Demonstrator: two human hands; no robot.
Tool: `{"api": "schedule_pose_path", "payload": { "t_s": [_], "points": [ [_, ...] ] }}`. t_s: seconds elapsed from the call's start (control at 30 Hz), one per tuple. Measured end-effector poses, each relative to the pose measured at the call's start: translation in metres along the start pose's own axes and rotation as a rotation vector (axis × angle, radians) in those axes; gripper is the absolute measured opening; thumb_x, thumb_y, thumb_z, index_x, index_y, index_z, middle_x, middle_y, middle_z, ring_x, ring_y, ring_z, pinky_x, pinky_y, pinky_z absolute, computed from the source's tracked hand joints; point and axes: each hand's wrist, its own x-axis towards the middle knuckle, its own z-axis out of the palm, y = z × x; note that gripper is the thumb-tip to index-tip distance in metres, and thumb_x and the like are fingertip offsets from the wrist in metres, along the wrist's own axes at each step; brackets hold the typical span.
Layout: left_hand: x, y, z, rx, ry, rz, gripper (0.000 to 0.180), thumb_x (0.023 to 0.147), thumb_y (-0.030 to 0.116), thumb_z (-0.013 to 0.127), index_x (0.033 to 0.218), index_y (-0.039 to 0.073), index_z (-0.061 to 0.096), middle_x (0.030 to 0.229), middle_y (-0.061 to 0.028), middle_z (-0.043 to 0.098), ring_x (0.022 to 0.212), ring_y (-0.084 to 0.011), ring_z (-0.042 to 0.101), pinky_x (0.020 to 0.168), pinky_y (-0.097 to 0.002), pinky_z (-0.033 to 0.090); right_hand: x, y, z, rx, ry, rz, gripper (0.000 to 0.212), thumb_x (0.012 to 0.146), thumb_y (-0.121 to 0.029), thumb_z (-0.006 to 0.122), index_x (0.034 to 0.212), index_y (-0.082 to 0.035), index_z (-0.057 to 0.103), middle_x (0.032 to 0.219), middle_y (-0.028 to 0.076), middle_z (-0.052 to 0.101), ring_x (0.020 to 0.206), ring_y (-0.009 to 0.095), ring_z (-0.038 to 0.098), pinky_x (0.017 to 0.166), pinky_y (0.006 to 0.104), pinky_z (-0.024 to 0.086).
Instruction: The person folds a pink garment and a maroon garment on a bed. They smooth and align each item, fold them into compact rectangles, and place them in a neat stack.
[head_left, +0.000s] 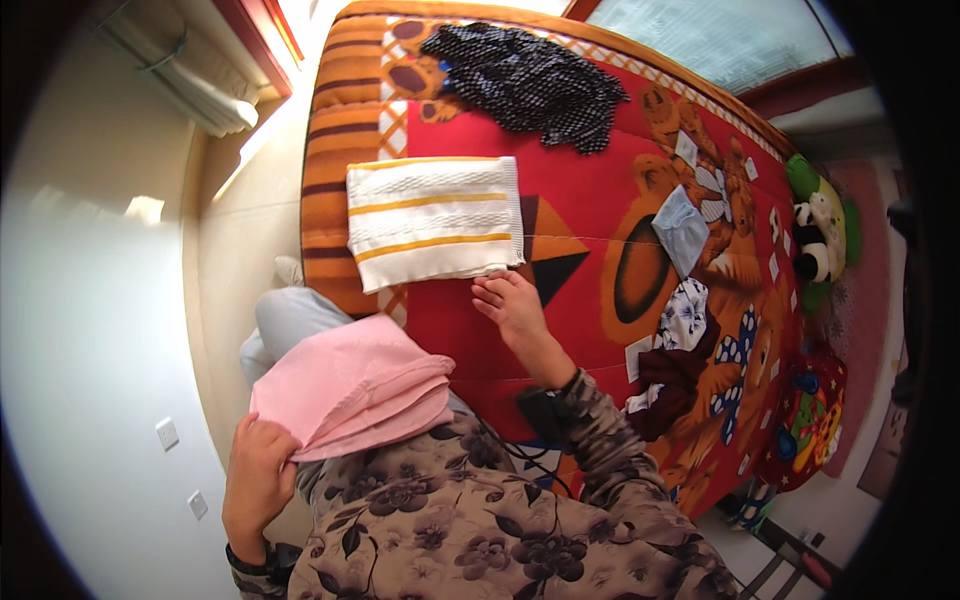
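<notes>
A folded pink cloth [345,390], its layers showing along the right edge, lies across my lap. My left hand [262,470] grips its lower left corner, some fingers hidden by the fabric. In front of me on the bed is a white knitted garment [435,220] with yellow stripes, folded into a neat rectangle. My right hand [515,310] is at its near right corner, fingers loosely extended and holding nothing. Whether the fingertips touch the knit I cannot tell.
The bed [450,340] has a red and orange bear-patterned cover. A black-and-white patterned cloth [530,85] lies crumpled at the far side. To the right are a light blue face mask [682,230], a dark maroon cloth [675,385] and plush toys [822,235]. A wall [100,330] stands left.
</notes>
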Motion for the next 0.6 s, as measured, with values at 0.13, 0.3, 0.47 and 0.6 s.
{"api": "schedule_pose_path", "payload": {
  "t_s": [0.13,0.3,0.47,0.6],
  "points": [
    [-0.002,-0.001,0.0,0.022,-0.011,0.011,0.017,0.063,-0.004,0.059,0.078,0.002,0.059,0.08,-0.0099,0.055,0.085,-0.0284,0.055,0.099,-0.0468,0.035,-0.032,-0.004,0.003,-0.607,-0.341,-0.266,0.023,0.084,-0.013,0.062,0.103,-0.003,0.056,0.097,0.005,0.062,0.09,0.015,0.061,0.076,0.027,0.049],
    [-0.005,0.0,-0.002,0.02,0.001,0.008,0.016,0.064,-0.005,0.057,0.079,0.002,0.059,0.08,-0.0102,0.055,0.086,-0.0283,0.055,0.099,-0.0463,0.035,-0.057,-0.001,0.033,-1.176,-0.693,-0.759,0.045,0.079,-0.022,0.068,0.117,-0.002,0.053,0.117,0.014,0.056,0.112,0.028,0.051,0.092,0.0361,0.043],
    [-0.009,-0.001,0.0,0.009,0.036,0.011,0.016,0.064,-0.005,0.056,0.079,0.001,0.058,0.078,-0.0102,0.055,0.084,-0.0283,0.055,0.099,-0.0457,0.035,-0.078,0.004,0.047,-1.309,-0.973,-0.636,0.073,0.069,-0.034,0.076,0.126,0.0,0.046,0.118,0.018,0.054,0.114,0.033,0.048,0.099,0.0405,0.035],
    [-0.008,-0.003,-0.002,0.026,0.091,0.029,0.016,0.063,-0.003,0.057,0.078,0.002,0.058,0.076,-0.0109,0.054,0.081,-0.0294,0.055,0.097,-0.0455,0.037,-0.096,0.011,0.042,-1.4,-1.002,-0.661,0.078,0.064,-0.033,0.079,0.127,-0.003,0.044,0.114,0.017,0.056,0.109,0.033,0.051,0.096,0.0407,0.036]
  ]
}}
